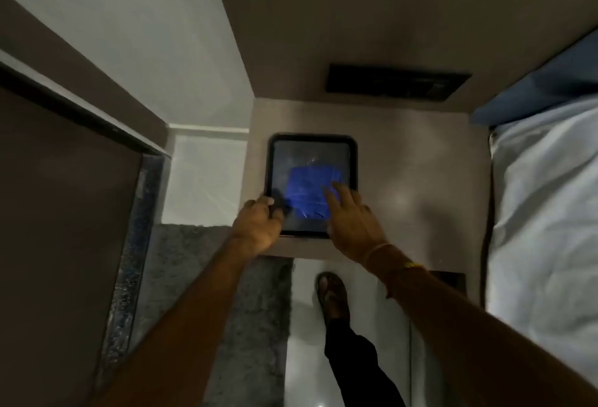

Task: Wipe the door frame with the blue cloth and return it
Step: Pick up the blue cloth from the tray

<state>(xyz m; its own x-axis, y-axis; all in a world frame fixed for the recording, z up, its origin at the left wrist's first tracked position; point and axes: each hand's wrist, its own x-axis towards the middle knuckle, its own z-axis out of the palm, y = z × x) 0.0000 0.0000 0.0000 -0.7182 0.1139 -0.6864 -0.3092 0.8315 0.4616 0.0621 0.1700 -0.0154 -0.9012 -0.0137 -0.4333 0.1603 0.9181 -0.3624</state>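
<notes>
A folded blue cloth (305,191) lies flat in a dark square tray (353,160) on a low beige table (414,180). My left hand (259,223) grips the tray's near-left corner, fingers curled over its rim. Spread fingers of my right hand (351,220) rest on the cloth's right edge, holding nothing. The dark brown door (55,212) and its frame (81,115) stand at the left, with a speckled stone edge (136,245) beside them.
A bed with a pale sheet (543,212) and blue headboard (534,89) fills the right side. A dark panel (398,83) sits on the wall behind the table. A grey mat (226,293) and my sandalled foot (333,296) are on the white floor.
</notes>
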